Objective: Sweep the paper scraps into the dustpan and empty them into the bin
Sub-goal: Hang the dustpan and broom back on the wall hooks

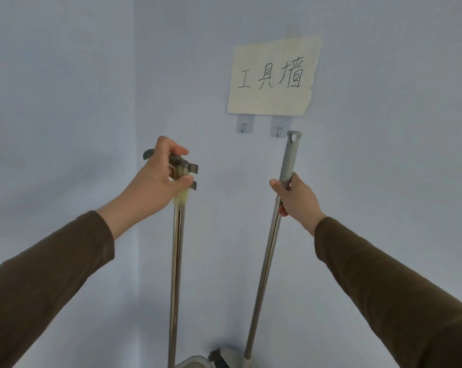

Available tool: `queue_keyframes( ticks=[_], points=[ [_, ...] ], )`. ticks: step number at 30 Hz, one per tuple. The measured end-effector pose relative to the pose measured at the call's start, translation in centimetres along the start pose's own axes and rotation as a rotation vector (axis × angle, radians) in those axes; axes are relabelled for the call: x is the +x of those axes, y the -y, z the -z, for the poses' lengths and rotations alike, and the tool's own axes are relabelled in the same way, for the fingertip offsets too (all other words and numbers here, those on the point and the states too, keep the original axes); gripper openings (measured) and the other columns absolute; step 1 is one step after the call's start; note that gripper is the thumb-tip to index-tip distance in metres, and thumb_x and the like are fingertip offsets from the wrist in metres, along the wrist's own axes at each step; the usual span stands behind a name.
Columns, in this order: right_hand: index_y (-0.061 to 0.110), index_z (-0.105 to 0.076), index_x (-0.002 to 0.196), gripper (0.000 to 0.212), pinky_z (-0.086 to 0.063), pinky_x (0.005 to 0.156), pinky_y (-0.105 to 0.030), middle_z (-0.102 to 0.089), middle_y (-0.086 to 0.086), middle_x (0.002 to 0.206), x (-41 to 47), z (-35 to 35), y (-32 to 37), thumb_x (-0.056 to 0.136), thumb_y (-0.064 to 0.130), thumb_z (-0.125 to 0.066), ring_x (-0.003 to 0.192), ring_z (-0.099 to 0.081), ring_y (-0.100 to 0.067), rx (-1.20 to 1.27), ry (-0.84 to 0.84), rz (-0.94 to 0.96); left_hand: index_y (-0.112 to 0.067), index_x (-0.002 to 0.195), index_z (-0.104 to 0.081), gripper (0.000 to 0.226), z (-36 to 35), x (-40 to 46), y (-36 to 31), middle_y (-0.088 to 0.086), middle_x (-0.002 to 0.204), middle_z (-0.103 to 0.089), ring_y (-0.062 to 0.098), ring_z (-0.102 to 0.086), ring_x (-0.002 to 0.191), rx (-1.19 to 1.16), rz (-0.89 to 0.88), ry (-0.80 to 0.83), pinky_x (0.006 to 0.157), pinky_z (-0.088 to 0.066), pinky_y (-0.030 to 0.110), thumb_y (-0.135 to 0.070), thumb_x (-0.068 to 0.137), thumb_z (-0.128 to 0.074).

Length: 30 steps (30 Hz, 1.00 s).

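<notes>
My left hand [158,179] grips the grey top handle of a long metal pole [176,274] that runs down to the dustpan [195,362], of which only the rim shows at the bottom edge. My right hand [293,196] grips the broom's metal handle [264,261] just below its grey plastic grip [289,155]. The broom head [230,355] is partly visible at the bottom, next to the dustpan. Both tools stand nearly upright in front of a pale blue wall. No paper scraps and no bin are in view.
A paper sign [273,77] with handwritten characters is taped to the wall. Two small adhesive hooks, a left hook [244,124] and a right hook [279,127], sit just under it. The broom's hanging hole is close beside the right hook. A wall corner [134,102] runs down on the left.
</notes>
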State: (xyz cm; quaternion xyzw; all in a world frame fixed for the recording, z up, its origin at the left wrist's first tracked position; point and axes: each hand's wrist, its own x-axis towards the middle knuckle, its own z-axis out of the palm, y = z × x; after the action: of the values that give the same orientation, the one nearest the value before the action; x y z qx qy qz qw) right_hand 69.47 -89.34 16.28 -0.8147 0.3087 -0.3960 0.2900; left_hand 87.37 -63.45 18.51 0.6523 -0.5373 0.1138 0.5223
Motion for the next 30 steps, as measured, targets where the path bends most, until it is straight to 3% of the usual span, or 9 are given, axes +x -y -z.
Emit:
queue_keyframes(
  ticks=[5,8,12,19,22,26,30],
  points=[
    [0.014,-0.046,0.105,0.031,-0.062,0.060,-0.036,-0.067,-0.011,0.088,2.3,-2.2,0.5,0.100,0.045,-0.044,0.061,-0.070,-0.024,-0.018,0.029,-0.047,-0.029,0.106,-0.044,0.025,-3.3,4.5,1.6,-0.020,0.137,-0.049,0.004,-0.059,0.111,0.008,-0.093,0.042,0.092,-0.056,0.040,-0.014,0.095,-0.060],
    [0.015,-0.045,0.100,0.028,-0.060,0.054,-0.031,-0.066,-0.010,0.086,3.9,-3.1,0.1,0.099,0.043,-0.048,0.058,-0.070,-0.023,-0.004,0.004,-0.035,-0.029,0.104,-0.045,0.022,-5.1,6.6,2.7,-0.019,0.139,-0.049,0.006,-0.059,0.108,0.030,-0.160,0.052,0.090,-0.054,0.037,-0.016,0.096,-0.060],
    [0.016,-0.047,0.097,0.027,-0.051,0.044,-0.020,-0.066,-0.008,0.086,6.1,-3.6,-0.2,0.099,0.043,-0.051,0.057,-0.071,-0.022,-0.008,-0.010,-0.030,-0.024,0.105,-0.050,0.019,-7.2,9.1,3.8,-0.011,0.127,-0.048,0.013,-0.057,0.099,0.075,-0.238,0.014,0.082,-0.055,0.038,-0.014,0.094,-0.063],
    [0.020,-0.047,0.092,0.026,-0.043,0.039,-0.013,-0.067,-0.007,0.082,8.8,-4.0,-1.0,0.098,0.044,-0.052,0.050,-0.068,-0.018,0.039,-0.066,-0.001,-0.023,0.099,-0.056,0.016,-9.1,12.6,4.7,-0.008,0.106,-0.049,0.016,-0.057,0.096,0.010,-0.238,-0.029,0.086,-0.054,0.046,-0.012,0.091,-0.064],
    [0.016,-0.048,0.097,0.029,-0.044,0.039,-0.014,-0.066,-0.009,0.086,9.0,-4.3,-1.5,0.097,0.045,-0.054,0.056,-0.069,-0.021,0.087,-0.093,-0.004,-0.024,0.099,-0.058,0.016,-9.5,13.7,5.0,-0.010,0.102,-0.050,0.015,-0.058,0.092,-0.046,-0.215,-0.063,0.085,-0.056,0.047,-0.011,0.092,-0.064],
    [0.018,-0.047,0.096,0.029,-0.050,0.042,-0.019,-0.063,-0.005,0.084,8.6,-4.9,-2.6,0.097,0.046,-0.054,0.062,-0.069,-0.022,0.082,-0.114,0.019,-0.024,0.101,-0.060,0.017,-10.0,14.9,5.0,-0.005,0.105,-0.053,0.019,-0.061,0.096,-0.091,-0.217,-0.091,0.085,-0.058,0.045,-0.010,0.092,-0.064],
    [0.022,-0.045,0.096,0.034,-0.060,0.057,-0.040,-0.062,0.003,0.074,9.3,-5.6,-3.8,0.094,0.056,-0.052,0.058,-0.067,-0.018,-0.117,-0.179,0.087,-0.022,0.103,-0.060,0.018,-10.7,16.0,5.1,-0.005,0.108,-0.053,0.020,-0.062,0.098,-0.101,-0.244,-0.099,0.084,-0.060,0.042,-0.008,0.093,-0.064]
  ],
)
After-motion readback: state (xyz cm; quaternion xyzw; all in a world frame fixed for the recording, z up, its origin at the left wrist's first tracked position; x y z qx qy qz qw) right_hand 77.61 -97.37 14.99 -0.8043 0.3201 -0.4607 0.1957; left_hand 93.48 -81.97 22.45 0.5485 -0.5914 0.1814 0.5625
